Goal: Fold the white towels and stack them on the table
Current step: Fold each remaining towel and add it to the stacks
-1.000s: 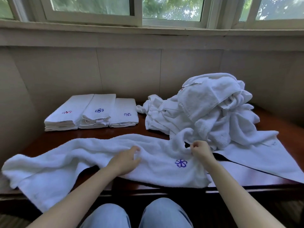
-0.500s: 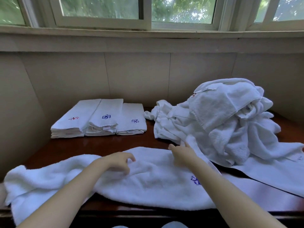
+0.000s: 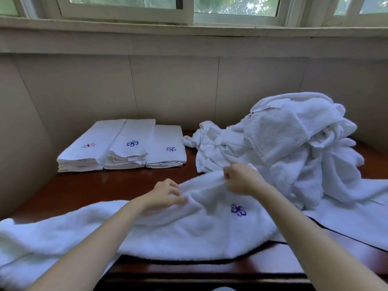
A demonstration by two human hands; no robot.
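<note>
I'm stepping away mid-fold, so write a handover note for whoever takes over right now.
Left grip pinches the far edge of the spread towel; right grip clutches the same edge further right.
The spread towel lies across the table front, blue logo up, not yet folded.
Done: three folded stacks side by side at back left.
Left: fold this towel, then the unfolded pile at back right and the flat towel at front right, and stack them.
</note>
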